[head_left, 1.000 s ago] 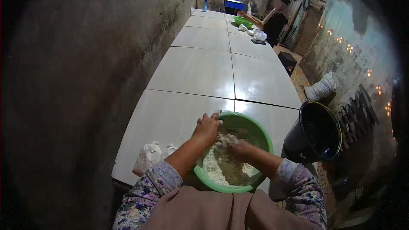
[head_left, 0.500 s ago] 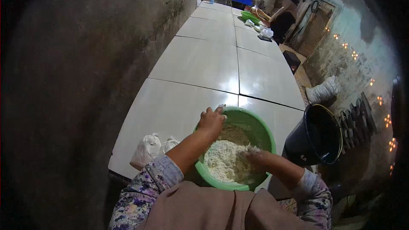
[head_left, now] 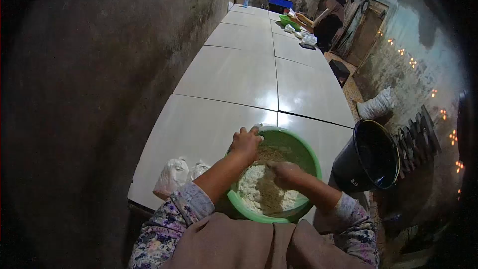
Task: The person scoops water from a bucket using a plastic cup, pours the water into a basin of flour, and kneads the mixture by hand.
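A green basin (head_left: 309, 155) stands on the tiled table in front of me, with white flour (head_left: 250, 185) and a brownish, crumbly mix (head_left: 270, 194) inside. My left hand (head_left: 246, 144) grips the far-left rim, its fingers hooked over the edge and dusted with white. Inside the bowl, my right hand (head_left: 286, 174) is down against the flour near the middle. Its fingertips are hidden by the hand and the mix, so their closing cannot be made out. Left of the basin, beside my left forearm, are white plastic bags (head_left: 172, 175).
A black bucket (head_left: 343, 169) stands right of the table (head_left: 229, 77). At the far end are a person (head_left: 330, 25), a green bowl (head_left: 285, 21), a blue crate (head_left: 280, 4) and a bottle (head_left: 246, 1). A bare wall (head_left: 124, 69) runs along the left.
My right hand has moved left and slightly up, toward the basin's middle. More brown mix shows over the white flour. My left hand stays on the rim. The far person now stands more upright.
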`<state>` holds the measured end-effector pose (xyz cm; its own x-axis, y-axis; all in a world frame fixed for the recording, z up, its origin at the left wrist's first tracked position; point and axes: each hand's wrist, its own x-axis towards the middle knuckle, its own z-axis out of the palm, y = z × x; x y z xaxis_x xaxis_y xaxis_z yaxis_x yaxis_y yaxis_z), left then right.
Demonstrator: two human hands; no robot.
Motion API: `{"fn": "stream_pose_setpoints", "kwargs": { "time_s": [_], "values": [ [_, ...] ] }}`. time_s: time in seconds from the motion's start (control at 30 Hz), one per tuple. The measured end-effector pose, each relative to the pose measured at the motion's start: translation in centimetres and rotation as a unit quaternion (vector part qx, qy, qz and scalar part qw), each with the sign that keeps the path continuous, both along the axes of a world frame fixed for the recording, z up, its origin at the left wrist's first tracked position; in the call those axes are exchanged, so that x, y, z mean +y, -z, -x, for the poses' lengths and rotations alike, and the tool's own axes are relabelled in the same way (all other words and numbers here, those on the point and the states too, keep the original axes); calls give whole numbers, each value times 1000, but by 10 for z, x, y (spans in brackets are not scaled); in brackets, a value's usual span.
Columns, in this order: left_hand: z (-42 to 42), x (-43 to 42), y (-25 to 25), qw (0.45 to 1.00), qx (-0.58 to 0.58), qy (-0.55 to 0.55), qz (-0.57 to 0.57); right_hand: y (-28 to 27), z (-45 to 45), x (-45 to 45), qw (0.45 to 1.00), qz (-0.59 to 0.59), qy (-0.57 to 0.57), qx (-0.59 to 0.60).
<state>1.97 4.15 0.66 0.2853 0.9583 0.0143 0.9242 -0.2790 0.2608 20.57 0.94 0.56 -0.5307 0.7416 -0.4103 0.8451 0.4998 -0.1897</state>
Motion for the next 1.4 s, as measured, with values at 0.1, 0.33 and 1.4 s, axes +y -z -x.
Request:
{"fn": "stream_pose_setpoints", "kwargs": {
  "time_s": [0.1, 0.33, 1.4],
  "values": [
    [1, 3, 4, 1000, 0, 7, -9, 6, -9, 34, 997, -3, 80, 5],
    [-1, 0, 5, 1000, -3, -5, -23, 30, 30, 10, 993, 26, -102, 53],
    [-1, -1, 1, 1000, -17, -26, 4, 9, -4, 50, 944, 229, 191, 144]
  ]
}}
